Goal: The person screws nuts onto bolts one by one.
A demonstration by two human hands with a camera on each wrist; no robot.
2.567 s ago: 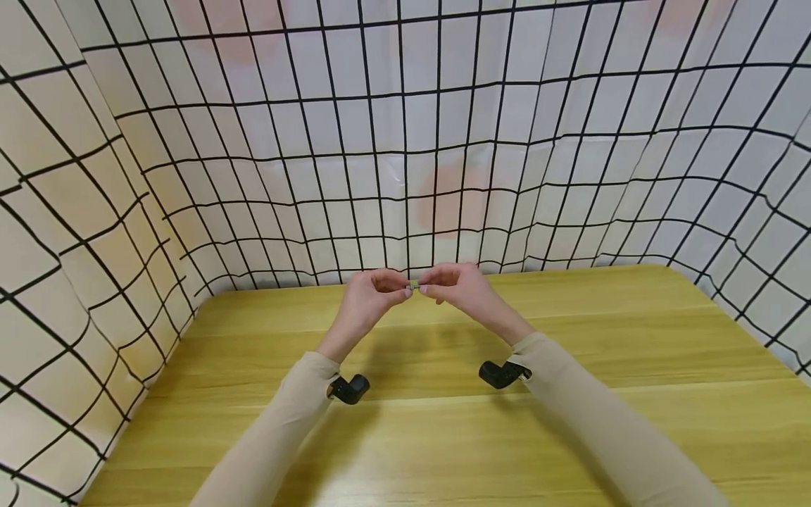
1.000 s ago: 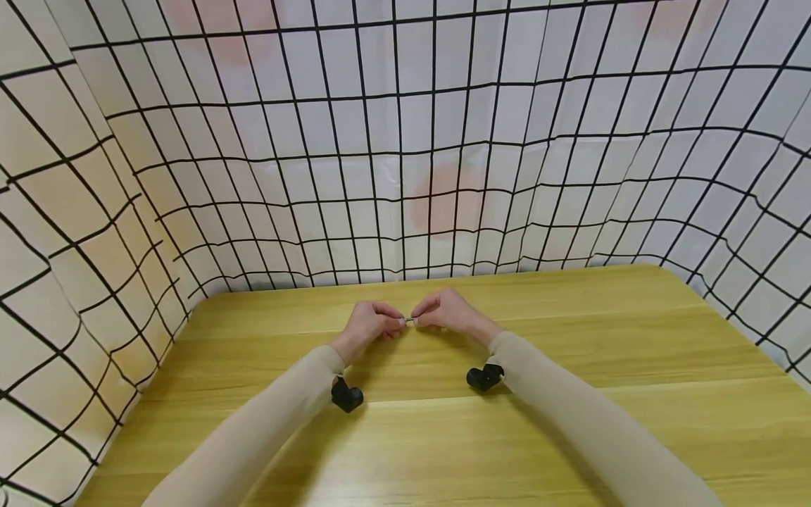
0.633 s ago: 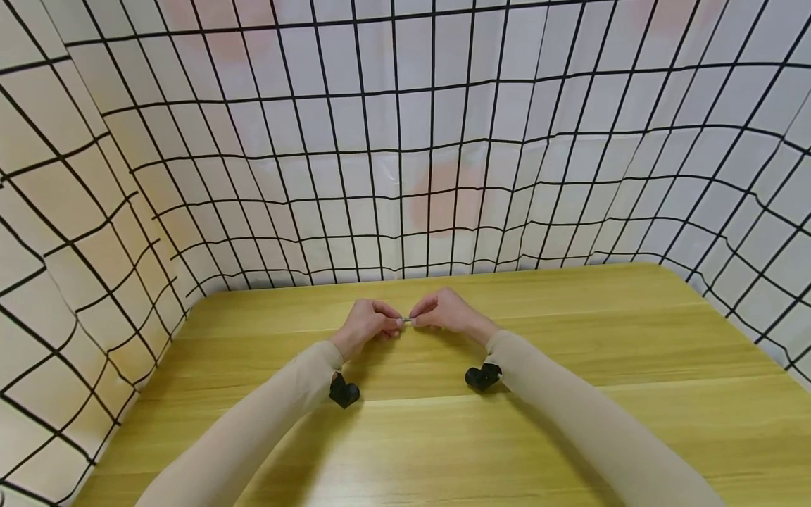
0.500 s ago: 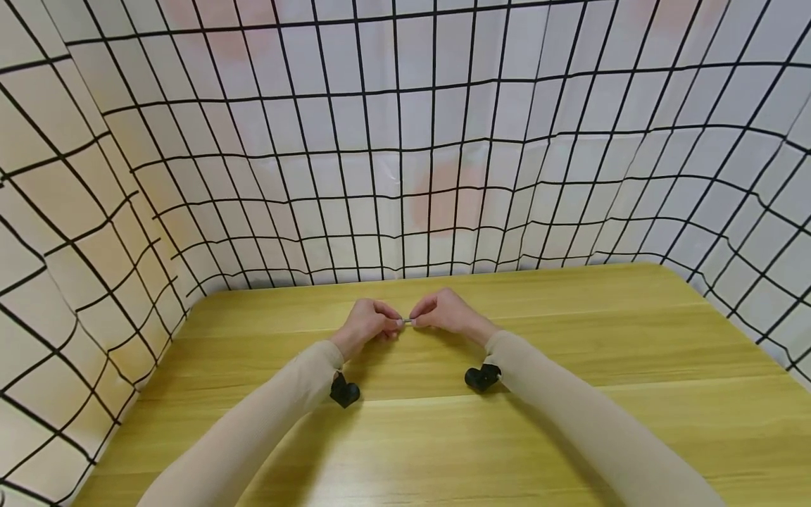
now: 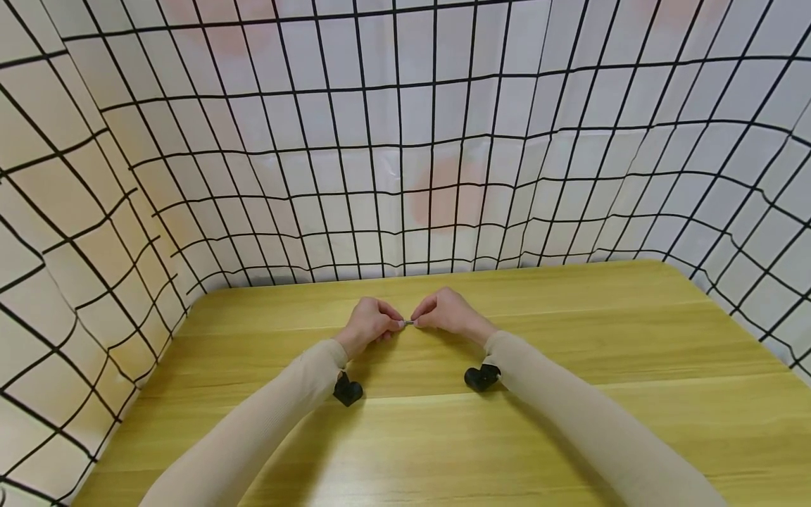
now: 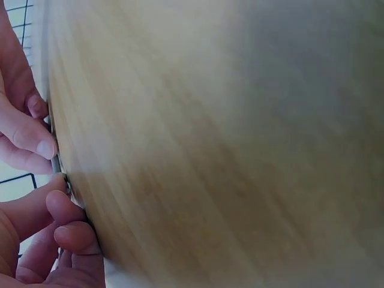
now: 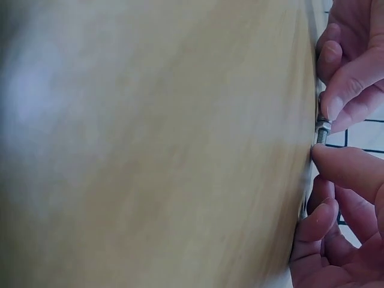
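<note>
In the head view, both hands meet fingertip to fingertip over the far middle of the wooden table. Between them lies a small metal bolt, held about level. Its threaded shank shows in the right wrist view, with a nut around it beside the left hand's fingertips. My left hand pinches the nut end with thumb and finger. The other end is pinched by my right hand, whose fingertips hide that end of the bolt.
A white curtain with a black grid stands behind the table and along both sides. Black wrist cameras hang from the beige sleeves, low over the table top.
Since the earliest frame, both hands have come down and nearer from the table's back edge, with the bolt between them. Over the last half second they stay almost in place.
</note>
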